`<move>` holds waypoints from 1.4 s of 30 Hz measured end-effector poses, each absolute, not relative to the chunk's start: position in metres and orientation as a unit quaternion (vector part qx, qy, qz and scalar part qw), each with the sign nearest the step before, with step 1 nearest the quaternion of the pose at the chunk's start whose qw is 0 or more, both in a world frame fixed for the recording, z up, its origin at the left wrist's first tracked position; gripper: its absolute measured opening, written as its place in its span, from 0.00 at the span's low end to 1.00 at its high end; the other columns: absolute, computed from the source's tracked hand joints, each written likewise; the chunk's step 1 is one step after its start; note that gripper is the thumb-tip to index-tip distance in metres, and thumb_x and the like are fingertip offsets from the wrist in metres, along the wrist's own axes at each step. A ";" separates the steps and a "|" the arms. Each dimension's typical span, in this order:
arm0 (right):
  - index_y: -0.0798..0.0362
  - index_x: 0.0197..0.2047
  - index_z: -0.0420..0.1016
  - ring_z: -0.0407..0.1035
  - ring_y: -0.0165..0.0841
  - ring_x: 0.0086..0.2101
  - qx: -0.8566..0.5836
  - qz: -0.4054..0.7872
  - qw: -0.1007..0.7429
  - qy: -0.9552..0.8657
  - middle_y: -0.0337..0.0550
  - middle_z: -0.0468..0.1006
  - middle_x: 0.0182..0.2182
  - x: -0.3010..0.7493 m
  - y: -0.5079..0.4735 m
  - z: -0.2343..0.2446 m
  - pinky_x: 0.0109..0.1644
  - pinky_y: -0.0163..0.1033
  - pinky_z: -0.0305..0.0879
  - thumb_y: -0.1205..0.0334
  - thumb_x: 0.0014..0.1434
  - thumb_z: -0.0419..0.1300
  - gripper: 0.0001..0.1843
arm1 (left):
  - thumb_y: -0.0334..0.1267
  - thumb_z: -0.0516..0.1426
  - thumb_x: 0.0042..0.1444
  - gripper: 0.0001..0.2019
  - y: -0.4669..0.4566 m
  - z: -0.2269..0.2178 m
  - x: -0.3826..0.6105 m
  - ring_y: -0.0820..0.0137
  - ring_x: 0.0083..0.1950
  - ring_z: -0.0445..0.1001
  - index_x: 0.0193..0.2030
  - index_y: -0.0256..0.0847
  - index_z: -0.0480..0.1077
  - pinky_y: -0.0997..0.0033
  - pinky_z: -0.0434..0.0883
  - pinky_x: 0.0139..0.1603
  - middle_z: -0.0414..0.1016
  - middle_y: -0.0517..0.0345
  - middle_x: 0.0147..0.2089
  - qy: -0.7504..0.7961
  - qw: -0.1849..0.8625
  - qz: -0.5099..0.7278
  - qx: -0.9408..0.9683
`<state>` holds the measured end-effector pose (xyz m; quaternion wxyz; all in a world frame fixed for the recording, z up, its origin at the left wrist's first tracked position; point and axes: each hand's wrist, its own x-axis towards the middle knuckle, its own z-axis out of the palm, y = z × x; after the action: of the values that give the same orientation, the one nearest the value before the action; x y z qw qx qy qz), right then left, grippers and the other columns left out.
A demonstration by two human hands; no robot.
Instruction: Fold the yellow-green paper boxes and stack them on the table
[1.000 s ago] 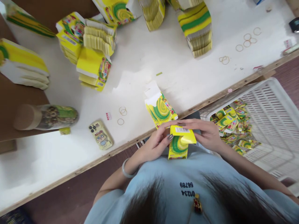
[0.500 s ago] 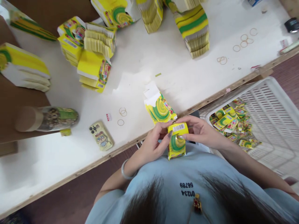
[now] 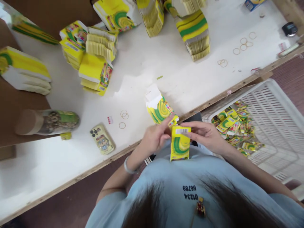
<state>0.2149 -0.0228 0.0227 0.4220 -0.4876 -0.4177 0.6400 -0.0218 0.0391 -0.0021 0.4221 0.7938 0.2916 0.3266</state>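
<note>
My right hand [image 3: 205,135] grips a small yellow and green box [image 3: 180,147] by its upper right edge, thumb over the front near a barcode. The box is upright close to my chest, its end toward me. My left hand [image 3: 154,137] is off the box, just to its left, slightly blurred, with the index finger stretched toward a flattened carton [image 3: 159,110] of the same print. That carton lies at the table's edge with white flaps spread out. Whether the fingertip touches it I cannot tell.
Stacks of folded cartons [image 3: 193,30] stand at the back of the white table [image 3: 140,69]. A phone [image 3: 102,139], a jar [image 3: 59,121] and rubber bands [image 3: 124,114] lie to the left. At the right, a white plastic basket [image 3: 280,107] holds several small yellow packs [image 3: 234,123].
My left hand has let go of the box and moved left, its index finger extending toward the flattened carton. My right hand keeps hold of the box, whose upper end now looks flatter.
</note>
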 end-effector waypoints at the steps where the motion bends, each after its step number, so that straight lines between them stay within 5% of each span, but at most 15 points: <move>1: 0.44 0.51 0.84 0.83 0.35 0.39 -0.521 0.594 0.426 -0.440 0.43 0.87 0.46 0.228 -0.024 0.026 0.41 0.40 0.83 0.48 0.61 0.69 0.17 | 0.52 0.46 0.73 0.24 0.054 -0.005 -0.022 0.68 0.33 0.74 0.69 0.45 0.63 0.66 0.73 0.37 0.77 0.57 0.35 0.319 0.370 0.360 0.795; 3: 0.44 0.52 0.83 0.83 0.37 0.37 -0.621 0.460 0.400 -0.493 0.46 0.87 0.44 0.268 -0.028 0.031 0.41 0.44 0.83 0.46 0.63 0.66 0.18 | 0.51 0.57 0.67 0.22 0.091 -0.011 -0.024 0.64 0.44 0.75 0.63 0.45 0.67 0.62 0.73 0.47 0.77 0.52 0.45 0.423 0.254 0.417 0.763; 5: 0.42 0.54 0.81 0.83 0.43 0.38 -0.745 0.276 0.282 -0.538 0.51 0.86 0.44 0.315 -0.034 0.034 0.44 0.52 0.81 0.44 0.65 0.63 0.19 | 0.51 0.71 0.51 0.35 0.130 -0.019 -0.026 0.59 0.54 0.72 0.62 0.43 0.66 0.58 0.72 0.51 0.75 0.47 0.54 0.497 0.209 0.412 0.735; 7: 0.45 0.60 0.77 0.80 0.54 0.50 -0.795 0.096 0.181 -0.571 0.57 0.84 0.49 0.352 -0.040 0.035 0.56 0.65 0.74 0.41 0.63 0.64 0.26 | 0.47 0.74 0.46 0.30 0.162 -0.028 -0.027 0.61 0.51 0.73 0.53 0.43 0.71 0.59 0.72 0.50 0.76 0.50 0.49 0.516 0.235 0.375 0.733; 9: 0.44 0.68 0.69 0.70 0.60 0.62 -0.783 0.013 0.178 -0.596 0.55 0.79 0.58 0.366 -0.043 0.035 0.67 0.72 0.60 0.42 0.63 0.65 0.33 | 0.44 0.72 0.51 0.16 0.182 -0.034 -0.027 0.65 0.43 0.73 0.40 0.43 0.73 0.61 0.72 0.47 0.76 0.56 0.40 0.509 0.267 0.348 0.740; 11: 0.41 0.71 0.64 0.64 0.58 0.67 -0.755 0.019 0.229 -0.614 0.51 0.74 0.64 0.353 -0.038 0.033 0.71 0.69 0.56 0.47 0.65 0.64 0.34 | 0.44 0.69 0.56 0.12 0.192 -0.034 -0.026 0.66 0.42 0.73 0.33 0.43 0.71 0.62 0.72 0.45 0.74 0.57 0.37 0.493 0.260 0.363 0.746; 14: 0.43 0.68 0.67 0.70 0.54 0.62 -0.719 0.073 0.319 -0.613 0.53 0.77 0.61 0.300 -0.011 0.030 0.67 0.64 0.65 0.52 0.65 0.64 0.30 | 0.49 0.64 0.62 0.14 0.190 -0.022 -0.023 0.65 0.47 0.75 0.33 0.44 0.70 0.63 0.72 0.44 0.75 0.55 0.41 0.466 0.210 0.442 0.737; 20: 0.48 0.68 0.62 0.71 0.49 0.60 -0.533 0.127 0.514 -0.660 0.54 0.74 0.61 0.187 0.057 0.019 0.66 0.61 0.68 0.45 0.66 0.62 0.32 | 0.53 0.55 0.70 0.17 0.142 0.033 0.002 0.82 0.23 0.62 0.37 0.41 0.65 0.74 0.58 0.24 0.63 0.68 0.29 0.413 0.192 0.570 0.683; 27: 0.45 0.59 0.70 0.78 0.39 0.44 -0.518 0.185 0.483 -0.681 0.48 0.81 0.49 0.168 0.055 0.025 0.53 0.45 0.78 0.49 0.72 0.53 0.18 | 0.52 0.56 0.69 0.17 0.085 0.059 0.014 0.78 0.24 0.66 0.35 0.43 0.65 0.73 0.64 0.24 0.64 0.66 0.28 0.416 0.197 0.618 0.637; 31: 0.47 0.61 0.68 0.78 0.40 0.47 -0.493 0.177 0.468 -0.712 0.48 0.82 0.50 0.173 0.042 0.030 0.53 0.45 0.79 0.45 0.69 0.56 0.23 | 0.47 0.55 0.70 0.14 0.074 0.043 0.012 0.76 0.23 0.66 0.34 0.43 0.65 0.71 0.66 0.23 0.66 0.65 0.27 0.403 0.254 0.610 0.633; 36: 0.49 0.63 0.68 0.78 0.39 0.50 -0.481 0.167 0.447 -0.735 0.49 0.81 0.53 0.172 0.040 0.029 0.56 0.44 0.79 0.57 0.71 0.54 0.19 | 0.47 0.57 0.68 0.15 0.078 0.038 0.012 0.75 0.23 0.67 0.33 0.44 0.63 0.69 0.71 0.27 0.63 0.67 0.26 0.383 0.260 0.634 0.619; 38: 0.48 0.64 0.67 0.78 0.39 0.50 -0.484 0.169 0.438 -0.738 0.49 0.82 0.52 0.173 0.039 0.030 0.57 0.45 0.79 0.57 0.72 0.52 0.20 | 0.49 0.54 0.70 0.12 0.077 0.040 0.013 0.71 0.30 0.74 0.38 0.47 0.66 0.66 0.75 0.33 0.69 0.64 0.30 0.374 0.265 0.635 0.622; 40: 0.46 0.66 0.66 0.78 0.40 0.52 -0.498 0.185 0.450 -0.718 0.48 0.81 0.52 0.175 0.037 0.032 0.60 0.48 0.77 0.55 0.73 0.50 0.21 | 0.61 0.52 0.67 0.18 0.071 0.039 0.014 0.62 0.49 0.80 0.52 0.54 0.68 0.56 0.79 0.47 0.76 0.58 0.46 0.351 0.295 0.604 0.652; 42: 0.43 0.66 0.66 0.74 0.43 0.58 -0.527 0.192 0.474 -0.678 0.47 0.81 0.54 0.174 0.034 0.036 0.65 0.54 0.73 0.52 0.73 0.50 0.21 | 0.72 0.54 0.59 0.36 0.064 0.035 0.017 0.50 0.72 0.65 0.70 0.61 0.57 0.41 0.71 0.64 0.67 0.51 0.66 0.307 0.351 0.522 0.714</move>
<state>0.1737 0.0343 0.0358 0.4743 -0.5271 -0.6785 0.1921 0.0165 0.0636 0.0349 0.3506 0.7141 0.3072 0.5224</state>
